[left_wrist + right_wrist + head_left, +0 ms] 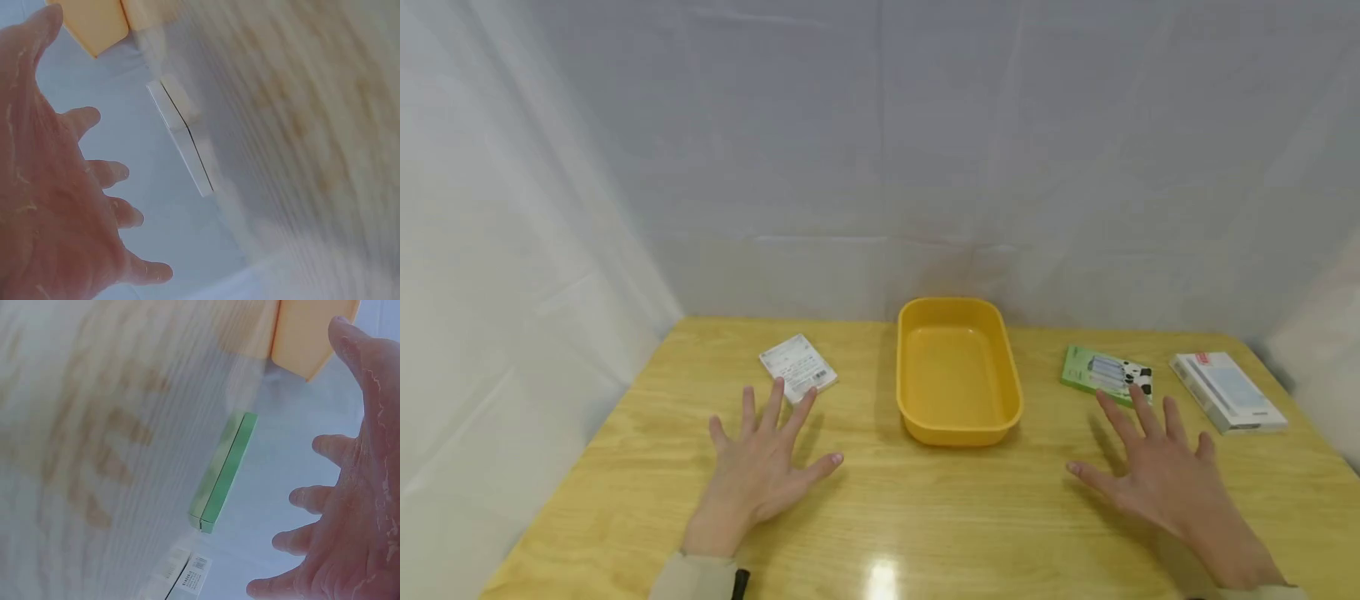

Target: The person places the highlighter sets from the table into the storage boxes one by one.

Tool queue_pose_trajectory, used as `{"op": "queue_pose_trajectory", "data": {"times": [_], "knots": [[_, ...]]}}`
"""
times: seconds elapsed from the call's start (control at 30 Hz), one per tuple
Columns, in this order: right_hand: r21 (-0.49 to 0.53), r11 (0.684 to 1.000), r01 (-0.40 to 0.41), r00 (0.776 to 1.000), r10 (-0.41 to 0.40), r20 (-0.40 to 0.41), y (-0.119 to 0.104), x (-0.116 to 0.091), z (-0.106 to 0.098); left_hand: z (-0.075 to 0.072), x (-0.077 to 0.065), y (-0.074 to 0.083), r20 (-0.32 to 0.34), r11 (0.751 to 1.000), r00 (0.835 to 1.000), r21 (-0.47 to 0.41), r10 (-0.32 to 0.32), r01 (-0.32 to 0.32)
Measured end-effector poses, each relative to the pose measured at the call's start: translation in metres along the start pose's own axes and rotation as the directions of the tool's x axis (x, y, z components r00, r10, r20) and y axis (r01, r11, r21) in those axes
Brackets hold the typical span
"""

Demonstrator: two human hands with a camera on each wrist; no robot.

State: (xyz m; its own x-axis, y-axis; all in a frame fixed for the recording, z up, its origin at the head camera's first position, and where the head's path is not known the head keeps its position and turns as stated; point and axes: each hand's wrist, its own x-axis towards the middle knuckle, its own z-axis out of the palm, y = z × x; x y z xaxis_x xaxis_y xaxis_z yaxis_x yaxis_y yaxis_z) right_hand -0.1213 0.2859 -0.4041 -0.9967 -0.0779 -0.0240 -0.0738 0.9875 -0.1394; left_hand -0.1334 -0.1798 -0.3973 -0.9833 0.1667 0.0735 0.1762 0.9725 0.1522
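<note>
Centrally, yellow tub (957,371) between white packet (796,364) and green box (1105,372), pale sheet (880,167) behind.

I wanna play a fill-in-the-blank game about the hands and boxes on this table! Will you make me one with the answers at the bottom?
1. A black-and-white ____ is printed on the green box.
2. The hand nearest the green box is the person's ____ one.
3. The left hand has its fingers spread and holds ____.
4. In the head view, the thin white box nearest the left hand lies to the ____ of the yellow tub.

Missing words: panda; right; nothing; left.
</note>
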Motion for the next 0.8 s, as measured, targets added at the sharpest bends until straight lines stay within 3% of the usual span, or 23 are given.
{"op": "queue_pose_trajectory", "data": {"times": [0.4, 0.6, 0.8], "knots": [[0.038, 0.999, 0.024, 0.999, -0.022, -0.047, 0.0, 0.002, 0.001, 0.0, 0.001, -0.001, -0.003, 0.999, 1.0, -0.05, 0.0, 0.0], [0.213, 0.975, 0.058, 0.997, -0.044, -0.07, -0.014, 0.013, 0.0, -0.002, 0.008, -0.007, -0.026, 0.995, 1.0, -0.098, 0.008, -0.01], [0.411, 0.905, 0.111, 0.99, -0.066, -0.122, -0.033, 0.029, -0.008, -0.003, 0.015, -0.019, -0.057, 0.989, 0.998, -0.146, 0.009, -0.017]]}}
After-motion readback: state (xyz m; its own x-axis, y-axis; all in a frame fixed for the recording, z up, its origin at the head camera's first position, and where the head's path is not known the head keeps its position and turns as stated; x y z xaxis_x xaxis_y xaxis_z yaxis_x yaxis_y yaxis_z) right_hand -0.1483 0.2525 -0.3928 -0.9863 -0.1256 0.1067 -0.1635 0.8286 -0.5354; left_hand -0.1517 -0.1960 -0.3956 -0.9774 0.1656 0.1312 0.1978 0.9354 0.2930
